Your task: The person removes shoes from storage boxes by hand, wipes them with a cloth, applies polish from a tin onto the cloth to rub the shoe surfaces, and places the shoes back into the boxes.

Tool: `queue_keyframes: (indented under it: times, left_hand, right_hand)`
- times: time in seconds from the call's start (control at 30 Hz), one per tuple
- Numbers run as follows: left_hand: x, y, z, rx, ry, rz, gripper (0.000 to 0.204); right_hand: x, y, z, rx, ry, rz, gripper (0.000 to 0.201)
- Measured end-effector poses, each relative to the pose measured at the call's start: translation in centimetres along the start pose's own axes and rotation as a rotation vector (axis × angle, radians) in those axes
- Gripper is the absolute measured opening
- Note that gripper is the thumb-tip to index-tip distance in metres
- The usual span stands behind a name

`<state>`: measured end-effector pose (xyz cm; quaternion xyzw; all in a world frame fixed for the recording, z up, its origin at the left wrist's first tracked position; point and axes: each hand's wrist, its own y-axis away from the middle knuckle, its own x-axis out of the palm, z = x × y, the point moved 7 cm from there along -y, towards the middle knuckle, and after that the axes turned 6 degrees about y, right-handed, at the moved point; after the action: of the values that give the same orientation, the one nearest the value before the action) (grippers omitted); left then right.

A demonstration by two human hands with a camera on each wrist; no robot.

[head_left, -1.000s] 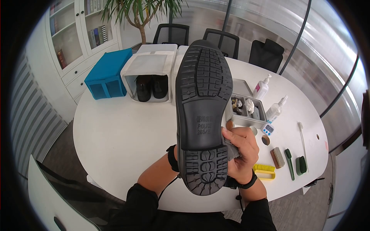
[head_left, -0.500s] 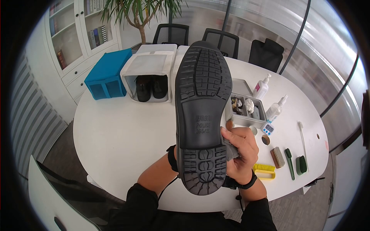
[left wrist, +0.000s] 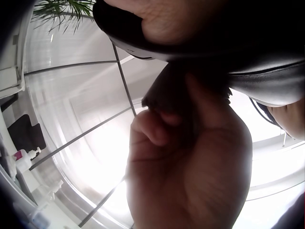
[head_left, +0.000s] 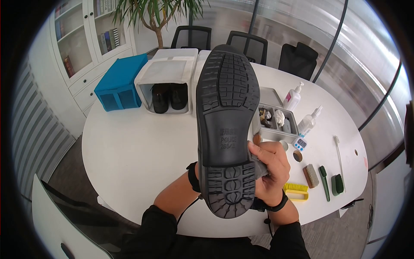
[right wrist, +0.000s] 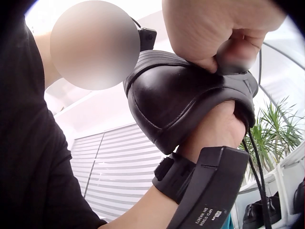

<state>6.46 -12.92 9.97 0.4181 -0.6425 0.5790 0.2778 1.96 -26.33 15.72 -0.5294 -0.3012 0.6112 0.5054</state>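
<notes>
A black leather shoe [head_left: 228, 121] is held up over the table, toe up, its treaded sole facing the head camera. My left hand [right wrist: 228, 125] reaches into the shoe's opening and bears it from inside; its fingers are hidden by the leather. With my right hand [head_left: 272, 170] I pinch a grey cloth [head_left: 261, 168] against the shoe's side near the heel. In the left wrist view the cloth [left wrist: 167, 88] looks dark, between the right thumb and curled fingers, right at the upper.
Right of the shoe lie a yellow brush [head_left: 296, 193], a wooden brush [head_left: 310, 176], green brushes [head_left: 324, 183] and a metal box [head_left: 276, 123] with supplies. Two bottles [head_left: 293, 97] and a timer [head_left: 299, 144] stand nearby. Behind are a white shoe box [head_left: 168, 71] and a blue box [head_left: 120, 82].
The shoe sways slightly, its heel end shifting a little left and then back right. Both hands keep their hold, the right one staying at the same side of the shoe.
</notes>
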Motion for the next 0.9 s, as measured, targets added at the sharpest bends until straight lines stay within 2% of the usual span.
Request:
queue_keyframes:
  times: [0.2,0.27,0.37,0.4,0.47,0.53,0.57,0.6,0.63,0.67,0.77,0.8,0.9]
  left_hand:
    - [0.6,0.3,-0.2,0.018,0.017,-0.011,0.037]
    - [0.8,-1.0,-0.7,0.022,0.023,-0.014,0.038]
    - [1.0,0.7,-0.9,0.03,0.031,-0.021,0.038]
    - [0.8,6.4,-3.0,0.032,0.034,-0.024,0.038]
    - [1.4,-6.1,-1.3,0.035,0.042,-0.034,0.039]
    - [1.1,-1.7,-3.2,0.035,0.05,-0.046,0.039]
    - [1.1,0.6,-3.5,0.034,0.053,-0.053,0.039]
    - [1.1,0.7,-3.5,0.033,0.056,-0.06,0.039]
    - [1.4,0.2,-3.8,-0.072,0.297,0.064,0.045]
    - [1.2,0.2,-4.1,-0.077,0.297,0.058,0.045]
    - [1.1,0.4,-4.8,-0.035,0.367,-0.027,0.045]
    - [1.4,0.5,-4.9,-0.041,0.366,-0.029,0.045]
    - [1.6,0.8,-4.3,-0.083,0.432,-0.083,0.044]
  right_hand:
    - [0.0,0.0,-0.3,0.005,-0.022,0.007,0.051]
    - [0.0,0.1,-0.5,0.003,-0.039,0.007,0.049]
    - [0.1,0.4,-1.9,0.183,-0.267,0.047,0.036]
    - [0.0,0.5,-2.0,0.185,-0.267,0.047,0.036]
    - [0.8,1.1,-3.4,0.388,-0.617,0.094,0.029]
    - [0.9,1.5,-4.0,0.429,-0.699,0.102,0.026]
    - [1.0,1.6,-4.3,0.517,-0.78,0.062,0.026]
    - [1.1,1.8,-4.7,0.605,-0.859,0.021,0.025]
    - [1.1,2.0,-4.9,0.661,-0.895,0.015,0.027]
    - [1.1,2.0,-5.2,0.666,-0.896,0.009,0.027]
    - [1.8,2.5,-7.1,0.775,-1.126,-0.052,0.035]
    - [1.8,2.4,-7.3,0.776,-1.126,-0.059,0.035]
    - [2.3,2.0,-7.1,0.764,-1.391,-0.027,0.033]
